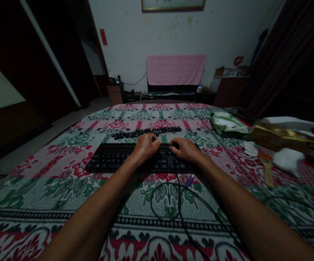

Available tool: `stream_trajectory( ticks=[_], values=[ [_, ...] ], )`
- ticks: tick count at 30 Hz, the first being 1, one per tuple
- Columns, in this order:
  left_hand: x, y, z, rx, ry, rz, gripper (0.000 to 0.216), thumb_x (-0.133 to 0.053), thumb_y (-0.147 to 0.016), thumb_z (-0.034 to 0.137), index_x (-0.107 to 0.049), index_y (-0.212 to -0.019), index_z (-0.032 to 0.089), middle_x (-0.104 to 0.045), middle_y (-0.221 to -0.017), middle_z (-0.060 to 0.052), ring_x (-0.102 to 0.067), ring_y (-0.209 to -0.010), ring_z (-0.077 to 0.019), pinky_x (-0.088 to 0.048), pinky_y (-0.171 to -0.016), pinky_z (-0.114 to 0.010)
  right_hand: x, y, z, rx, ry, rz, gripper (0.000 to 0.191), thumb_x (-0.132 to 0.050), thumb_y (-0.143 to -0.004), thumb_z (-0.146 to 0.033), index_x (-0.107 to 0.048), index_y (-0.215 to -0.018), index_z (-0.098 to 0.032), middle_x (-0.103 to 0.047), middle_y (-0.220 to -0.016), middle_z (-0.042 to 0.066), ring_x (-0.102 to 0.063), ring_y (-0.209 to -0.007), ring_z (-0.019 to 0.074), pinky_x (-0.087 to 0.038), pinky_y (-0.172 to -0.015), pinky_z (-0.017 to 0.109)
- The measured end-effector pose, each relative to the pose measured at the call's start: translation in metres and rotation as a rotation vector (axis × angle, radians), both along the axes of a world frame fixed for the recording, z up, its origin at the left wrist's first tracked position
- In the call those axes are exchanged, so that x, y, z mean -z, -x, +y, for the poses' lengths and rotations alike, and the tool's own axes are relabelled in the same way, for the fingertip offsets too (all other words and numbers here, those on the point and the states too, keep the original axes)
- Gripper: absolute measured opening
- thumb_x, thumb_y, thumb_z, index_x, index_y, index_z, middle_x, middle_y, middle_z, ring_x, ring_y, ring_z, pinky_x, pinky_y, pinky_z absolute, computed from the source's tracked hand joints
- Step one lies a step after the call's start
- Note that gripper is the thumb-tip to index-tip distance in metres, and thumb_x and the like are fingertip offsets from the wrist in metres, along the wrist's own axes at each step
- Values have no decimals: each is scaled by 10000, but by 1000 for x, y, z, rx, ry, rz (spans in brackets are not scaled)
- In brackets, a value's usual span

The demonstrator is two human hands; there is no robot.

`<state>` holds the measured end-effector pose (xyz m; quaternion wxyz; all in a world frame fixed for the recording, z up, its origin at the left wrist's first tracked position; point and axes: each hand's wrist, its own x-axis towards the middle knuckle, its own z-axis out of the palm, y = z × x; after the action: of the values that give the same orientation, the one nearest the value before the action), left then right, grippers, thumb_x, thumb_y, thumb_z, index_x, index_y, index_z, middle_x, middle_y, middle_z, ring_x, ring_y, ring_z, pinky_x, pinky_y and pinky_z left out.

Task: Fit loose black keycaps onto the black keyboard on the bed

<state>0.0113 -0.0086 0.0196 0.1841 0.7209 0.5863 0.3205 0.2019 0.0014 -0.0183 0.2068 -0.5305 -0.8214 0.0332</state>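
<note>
A black keyboard (110,156) lies flat on the patterned cloth in front of me. Over its middle, my left hand (147,145) is closed with the fingers curled; whatever it holds, if anything, is hidden. My right hand (184,148) rests at the keyboard's right part, fingers bent and thumb curled in towards them. I cannot make out what is in its fingertips. Just beyond the keyboard, a row of loose black keycaps (131,134) stretches across the cloth, partly behind my left hand. A thin black cable (180,203) with a purple plug (189,180) loops on the near side.
The floral cloth (64,181) covers the wide surface. To the right lie a green and white tissue pack (227,123), a gold box (279,136), crumpled white tissue (288,159) and a brush (268,172). A pink towel (176,69) hangs at the far wall.
</note>
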Motion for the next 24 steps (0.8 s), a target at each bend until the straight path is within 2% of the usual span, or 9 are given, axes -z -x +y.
stream_trajectory(
  ticks=[3,8,13,17,24],
  values=[
    [-2,6,6,-43,80,-102,201,-485,-679,259,-644,-697,137,-577,-469,-12,-572,-517,-143,-367,-482,-193,1,-1,0,-1,-6,-3,208,-490,-798,-316,-632,-912,-215,-666,-885,38,-583,-791,166,-383,-693,257],
    [-18,16,9,-67,171,-318,176,-473,-669,256,-598,-704,139,-591,-481,-13,-584,-465,-145,-404,-455,-196,-2,-2,-2,-16,-1,3,203,-496,-797,-311,-639,-903,-212,-668,-886,42,-591,-804,178,-395,-702,270],
    [-20,8,1,-15,234,-383,169,-478,-673,247,-596,-735,142,-623,-530,-19,-603,-485,-146,-431,-465,-201,-15,6,-8,-82,-105,221,229,-526,-785,-290,-637,-961,-195,-656,-983,61,-588,-895,180,-423,-807,298],
    [-17,4,0,-6,205,-410,188,-477,-683,265,-602,-749,142,-648,-584,-26,-613,-511,-139,-437,-476,-195,-22,17,-14,-239,21,357,230,-566,-753,-279,-643,-950,-190,-672,-947,37,-605,-880,163,-447,-816,294],
    [-19,3,0,-3,193,-428,202,-456,-677,254,-606,-748,139,-645,-540,-31,-613,-524,-147,-450,-508,-206,-20,25,-15,-284,175,494,210,-529,-766,-276,-648,-910,-178,-673,-849,15,-609,-794,147,-460,-737,262]
  ],
)
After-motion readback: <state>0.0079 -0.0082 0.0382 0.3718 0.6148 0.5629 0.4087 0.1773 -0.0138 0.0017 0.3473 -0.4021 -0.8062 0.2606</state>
